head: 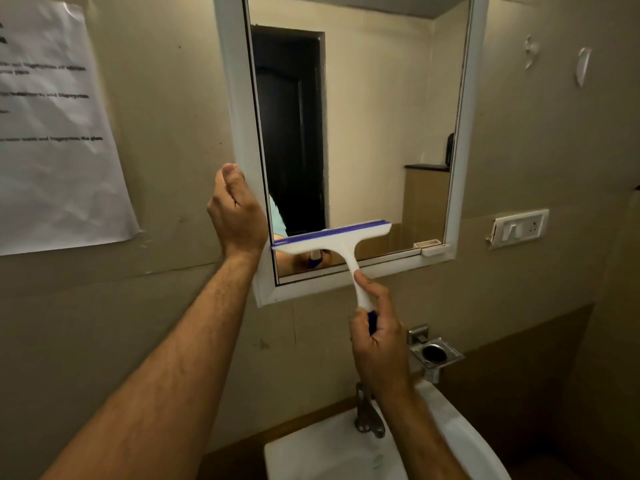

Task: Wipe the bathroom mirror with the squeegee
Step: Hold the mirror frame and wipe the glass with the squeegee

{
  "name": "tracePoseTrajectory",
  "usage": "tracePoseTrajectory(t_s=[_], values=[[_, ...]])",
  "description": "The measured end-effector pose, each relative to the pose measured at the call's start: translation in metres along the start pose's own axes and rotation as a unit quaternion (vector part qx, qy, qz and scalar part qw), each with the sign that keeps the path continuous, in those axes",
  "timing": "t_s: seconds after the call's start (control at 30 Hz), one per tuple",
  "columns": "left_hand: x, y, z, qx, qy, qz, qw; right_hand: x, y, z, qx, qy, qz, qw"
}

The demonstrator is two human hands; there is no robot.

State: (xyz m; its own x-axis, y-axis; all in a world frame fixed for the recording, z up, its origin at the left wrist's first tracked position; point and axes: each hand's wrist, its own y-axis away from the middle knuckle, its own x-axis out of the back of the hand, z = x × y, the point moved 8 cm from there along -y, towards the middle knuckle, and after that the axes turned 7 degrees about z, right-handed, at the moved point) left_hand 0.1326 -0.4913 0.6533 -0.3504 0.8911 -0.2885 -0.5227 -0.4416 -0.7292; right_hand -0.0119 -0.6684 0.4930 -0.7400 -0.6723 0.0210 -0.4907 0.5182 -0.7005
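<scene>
Squeegee [337, 241]: white plastic, T-shaped, with a blue rubber blade. It lies against the lower left part of the mirror [381, 116] glass, just above the bottom rail of the frame. The blade's long axis runs nearly level, its right end slightly higher than its left; the left end sits at the frame's inner left edge. The handle points down and to the right, crossing the bottom rail, and ends in a blue tip.

Right hand [375, 336]: closed around the squeegee handle below the mirror, thumb laid up along the white shaft, fingers curled over the blue end. Forearm rises from lower right, wrist bent slightly toward the glass.

Left hand [237, 209]: wrapped on the outer left edge of the mirror frame [239, 98] near its lower corner, fingers curled around the white moulding, back of the hand facing the room. Forearm stretches up from lower left, nearly straight.

Mirror: white-framed, wall-mounted, tilted in this wide view; it reflects a dark doorway.

Printed paper sheet [55, 126]: on the wall left of the mirror, text blurred.

Switch plate [519, 228]: right of the mirror.

Metal holder [434, 355], tap [367, 410] and white washbasin [325, 452]: below the mirror.
</scene>
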Motion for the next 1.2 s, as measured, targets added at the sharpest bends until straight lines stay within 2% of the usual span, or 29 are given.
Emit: tracePoseTrajectory(t_s=[0.17, 0.37, 0.6, 0.9, 1.07, 1.2], values=[[0.001, 0.000, -0.002, 0.019, -0.004, 0.014, 1.000, 0.003, 0.012, 0.010, -0.022, 0.000, 0.000, 1.000], [0.002, 0.001, -0.002, 0.038, -0.008, 0.010, 0.999, 0.003, -0.009, -0.009, 0.005, -0.007, 0.000, 1.000], [0.004, 0.002, -0.001, 0.042, -0.020, 0.015, 0.999, 0.009, 0.019, 0.014, -0.032, 0.010, -0.014, 0.999], [0.007, 0.005, 0.004, 0.045, -0.031, 0.007, 0.998, 0.049, -0.058, -0.002, -0.024, -0.011, 0.064, 0.998], [0.007, 0.002, -0.003, 0.050, -0.040, 0.001, 0.998, 0.052, -0.017, 0.037, -0.066, 0.013, 0.023, 0.997], [0.007, 0.005, 0.008, 0.057, -0.039, -0.026, 0.997, 0.067, -0.035, 0.024, -0.056, 0.017, 0.028, 0.998]])
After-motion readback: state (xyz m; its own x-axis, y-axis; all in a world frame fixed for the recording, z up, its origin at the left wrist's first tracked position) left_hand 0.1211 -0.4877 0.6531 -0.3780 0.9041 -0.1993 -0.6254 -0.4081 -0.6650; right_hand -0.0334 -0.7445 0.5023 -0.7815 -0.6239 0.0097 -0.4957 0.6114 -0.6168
